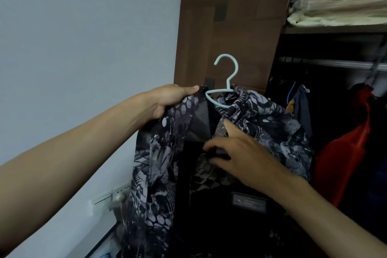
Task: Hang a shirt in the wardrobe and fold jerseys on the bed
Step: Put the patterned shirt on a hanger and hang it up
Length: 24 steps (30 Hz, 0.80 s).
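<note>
Place: a home bedroom corner, at an open wardrobe.
Signs: hanging rail with clothes; shelf of folded linens; plain painted wall; wall socket.

An open wardrobe with brown wood panels fills the frame from twelve to three o'clock. Its upper shelf, at two o'clock, carries a stack of folded pale cream linens. Below the shelf runs a metal hanging rail, with dark and red garments hanging under it at three o'clock.
</note>
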Available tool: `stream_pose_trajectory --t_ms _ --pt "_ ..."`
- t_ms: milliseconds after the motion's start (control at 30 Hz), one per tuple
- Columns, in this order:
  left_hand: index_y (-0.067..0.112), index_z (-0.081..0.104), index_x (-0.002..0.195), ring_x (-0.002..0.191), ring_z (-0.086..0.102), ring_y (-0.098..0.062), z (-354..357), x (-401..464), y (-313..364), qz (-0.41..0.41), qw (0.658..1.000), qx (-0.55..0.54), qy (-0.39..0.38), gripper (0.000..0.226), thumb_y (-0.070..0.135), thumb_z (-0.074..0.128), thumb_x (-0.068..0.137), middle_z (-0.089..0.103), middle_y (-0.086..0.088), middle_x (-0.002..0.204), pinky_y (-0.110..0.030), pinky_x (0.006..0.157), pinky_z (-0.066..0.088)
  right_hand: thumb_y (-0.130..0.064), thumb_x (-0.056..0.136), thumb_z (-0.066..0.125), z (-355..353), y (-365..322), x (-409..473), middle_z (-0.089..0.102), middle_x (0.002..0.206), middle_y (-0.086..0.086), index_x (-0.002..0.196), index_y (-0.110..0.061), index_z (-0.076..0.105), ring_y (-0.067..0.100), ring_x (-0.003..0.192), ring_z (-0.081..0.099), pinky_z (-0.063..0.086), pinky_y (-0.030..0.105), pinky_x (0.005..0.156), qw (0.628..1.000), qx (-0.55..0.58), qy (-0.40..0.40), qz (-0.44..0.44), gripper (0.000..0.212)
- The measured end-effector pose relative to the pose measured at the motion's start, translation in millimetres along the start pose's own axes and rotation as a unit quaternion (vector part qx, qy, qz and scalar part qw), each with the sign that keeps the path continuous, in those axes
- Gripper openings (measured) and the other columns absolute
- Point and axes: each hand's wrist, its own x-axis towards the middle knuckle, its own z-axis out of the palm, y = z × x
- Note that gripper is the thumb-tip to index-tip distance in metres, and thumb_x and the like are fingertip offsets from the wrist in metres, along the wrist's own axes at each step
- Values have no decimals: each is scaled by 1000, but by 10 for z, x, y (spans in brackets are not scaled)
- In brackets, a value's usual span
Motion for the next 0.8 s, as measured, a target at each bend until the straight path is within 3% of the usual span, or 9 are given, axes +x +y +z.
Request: stream_pose_trajectory --t_ms 67,100,167,267,333,400,600,667,800 --pt "10 67 74 49 68 -17 -2 -10 29 0 1000 -10 2 39 39 59 98 71 -7 63 -27 50 59 -32 92 74 -35 75 24 44 109 -1 109 -32 75 18 105 55 43 28 74 995 -69 59 -48 17" --pt "10 67 74 50 67 -17 -5 -7 35 1 1000 -13 7 39 39 59 99 70 -6 63 -27 51 59 -34 87 78 -52 119 35 44 104 -2 100 -31 78 19 103 52 40 29 74 989 -101 91 -64 14" --pt "10 67 74 49 67 -17 -7 -9 47 0 1000 -12 18 39 39 58 99 70 -6 62 -27 51 59 -35 78 85 -78 148 48 54 114 3 87 -30 79 27 115 52 44 39 91 971 -160 154 -91 13" --pt "10 66 73 47 66 -17 -19 -27 58 -8 1000 -14 26 41 39 57 100 69 -6 60 -26 49 58 -26 82 79 -114 97 58 59 136 6 83 -24 76 31 136 48 30 48 118 947 -209 173 -174 3" --pt "10 66 73 49 66 -17 -1 -38 71 -17 1000 -9 21 40 39 58 99 69 -6 63 -28 52 58 -22 90 72 -163 79 90 68 118 -2 90 -24 71 21 118 61 41 42 110 960 -157 107 -205 2" --pt "10 67 75 51 66 -17 53 -43 86 -21 1000 2 8 38 39 59 98 69 -6 66 -28 56 59 -30 98 65 -263 45 142 68 96 -10 97 -27 64 12 91 62 52 37 85 982 -79 32 -171 4" --pt "-2 68 121 90 68 -29 272 -47 174 -23 997 60 -41 49 41 62 97 71 -23 116 -39 87 57 -35 99 63 -352 -270 388 53 75 -12 107 -27 58 2 70 51 35 22 58 979 50 -42 -193 12" --pt "3 66 122 89 68 -27 284 -79 224 -32 995 69 -63 45 41 61 97 69 -19 117 -37 87 56 -34 100 62 -321 -344 441 49 71 -11 130 -31 49 2 68 50 32 22 57 980 54 -60 -182 32" --pt "6 68 120 106 67 -31 210 -158 315 -81 984 112 -111 45 43 59 97 70 -14 122 -45 104 50 -31 103 58 -242 -422 493 48 73 -1 161 -30 -1 14 64 48 34 30 54 979 -67 -78 -178 82"
